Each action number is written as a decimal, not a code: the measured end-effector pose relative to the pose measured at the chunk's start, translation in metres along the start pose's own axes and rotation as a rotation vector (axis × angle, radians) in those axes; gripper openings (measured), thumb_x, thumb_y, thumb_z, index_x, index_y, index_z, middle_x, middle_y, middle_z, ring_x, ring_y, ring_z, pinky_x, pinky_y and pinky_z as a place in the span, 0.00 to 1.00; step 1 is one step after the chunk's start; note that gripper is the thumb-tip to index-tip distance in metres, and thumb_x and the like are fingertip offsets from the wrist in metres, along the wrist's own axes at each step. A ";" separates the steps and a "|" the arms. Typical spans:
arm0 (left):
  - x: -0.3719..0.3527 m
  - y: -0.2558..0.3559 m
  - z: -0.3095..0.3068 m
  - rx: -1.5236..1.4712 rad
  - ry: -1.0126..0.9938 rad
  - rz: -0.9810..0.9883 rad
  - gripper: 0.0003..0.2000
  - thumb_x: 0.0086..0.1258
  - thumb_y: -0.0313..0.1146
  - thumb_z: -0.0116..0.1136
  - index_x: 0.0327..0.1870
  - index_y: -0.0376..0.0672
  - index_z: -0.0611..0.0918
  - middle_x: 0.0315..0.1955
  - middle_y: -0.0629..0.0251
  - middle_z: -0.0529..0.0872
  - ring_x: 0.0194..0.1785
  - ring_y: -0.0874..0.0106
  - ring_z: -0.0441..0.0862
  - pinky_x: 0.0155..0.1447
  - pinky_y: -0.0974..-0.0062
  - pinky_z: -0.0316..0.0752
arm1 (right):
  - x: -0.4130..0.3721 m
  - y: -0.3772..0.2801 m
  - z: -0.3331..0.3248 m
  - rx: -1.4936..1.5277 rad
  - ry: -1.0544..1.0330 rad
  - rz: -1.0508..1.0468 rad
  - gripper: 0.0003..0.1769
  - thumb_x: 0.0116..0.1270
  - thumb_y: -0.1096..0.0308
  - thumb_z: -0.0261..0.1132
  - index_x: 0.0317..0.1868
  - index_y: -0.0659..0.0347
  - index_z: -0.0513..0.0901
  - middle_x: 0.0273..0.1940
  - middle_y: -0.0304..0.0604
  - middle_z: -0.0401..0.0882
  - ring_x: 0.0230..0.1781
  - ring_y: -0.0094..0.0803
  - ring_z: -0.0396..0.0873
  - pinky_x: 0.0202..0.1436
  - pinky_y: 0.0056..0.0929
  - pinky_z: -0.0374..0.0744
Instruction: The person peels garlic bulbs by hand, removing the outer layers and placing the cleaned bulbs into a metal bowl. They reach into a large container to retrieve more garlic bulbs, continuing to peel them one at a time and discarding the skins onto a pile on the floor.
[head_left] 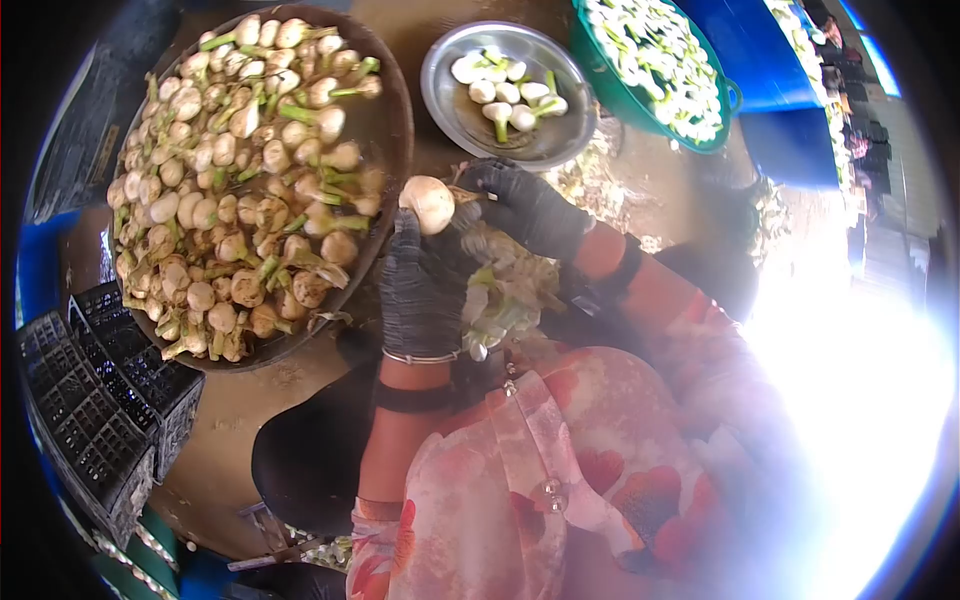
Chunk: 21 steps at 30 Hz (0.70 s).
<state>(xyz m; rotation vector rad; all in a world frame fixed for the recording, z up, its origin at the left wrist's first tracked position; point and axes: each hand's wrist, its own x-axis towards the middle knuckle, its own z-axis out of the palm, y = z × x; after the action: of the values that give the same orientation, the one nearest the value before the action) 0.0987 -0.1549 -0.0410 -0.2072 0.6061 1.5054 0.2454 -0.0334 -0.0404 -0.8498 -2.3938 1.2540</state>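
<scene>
Black gloves cover both hands. My left hand (425, 295) is closed around a pale garlic bulb (430, 203), held up between thumb and fingers just right of the big round pan. Close against the bulb's right side, my right hand (525, 208) is pinched, and a thin brownish strand shows at its fingertips. What exactly those fingers hold is too small to make out. Many unpeeled garlic bulbs with short green stems fill the brown pan (408, 125). Beyond my hands, a metal bowl (440, 105) holds several white peeled bulbs (507, 93) in a little water.
A green basin (640, 112) full of white bulbs stands at the upper right, beside a blue container (790, 150). Loose peelings (510, 295) lie below my hands and on the ground. Black crates (100, 400) stand at the left. Glare washes out the right side.
</scene>
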 end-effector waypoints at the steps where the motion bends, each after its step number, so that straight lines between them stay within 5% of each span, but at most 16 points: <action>1: -0.004 -0.003 0.002 0.039 -0.015 -0.012 0.24 0.80 0.47 0.50 0.67 0.39 0.70 0.58 0.51 0.79 0.56 0.62 0.82 0.56 0.62 0.82 | -0.007 -0.005 -0.005 -0.027 -0.002 -0.016 0.15 0.69 0.69 0.65 0.55 0.62 0.80 0.49 0.54 0.82 0.54 0.52 0.79 0.62 0.43 0.76; 6: -0.005 -0.025 0.013 0.232 0.005 0.200 0.20 0.77 0.32 0.56 0.66 0.39 0.70 0.59 0.54 0.77 0.57 0.61 0.81 0.62 0.60 0.80 | -0.028 -0.025 -0.020 -0.218 0.357 0.070 0.15 0.66 0.66 0.69 0.51 0.60 0.85 0.46 0.54 0.84 0.47 0.50 0.83 0.52 0.40 0.81; 14: -0.010 -0.048 0.029 0.436 0.074 0.305 0.19 0.75 0.23 0.55 0.65 0.36 0.71 0.57 0.57 0.77 0.57 0.67 0.80 0.61 0.67 0.82 | -0.050 -0.060 -0.016 -0.270 0.409 0.191 0.10 0.63 0.58 0.67 0.32 0.56 0.87 0.31 0.51 0.84 0.33 0.50 0.83 0.39 0.46 0.80; 21: -0.017 -0.054 0.034 0.719 0.042 0.418 0.19 0.75 0.23 0.56 0.65 0.35 0.72 0.56 0.60 0.78 0.56 0.69 0.79 0.61 0.67 0.81 | -0.054 -0.058 -0.011 -0.321 0.490 0.264 0.09 0.60 0.61 0.67 0.31 0.58 0.85 0.31 0.52 0.84 0.35 0.52 0.83 0.40 0.46 0.80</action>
<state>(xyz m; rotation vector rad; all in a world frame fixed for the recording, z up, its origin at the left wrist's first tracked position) 0.1605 -0.1572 -0.0174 0.4695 1.2361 1.5776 0.2720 -0.0864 0.0137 -1.4186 -2.1470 0.6339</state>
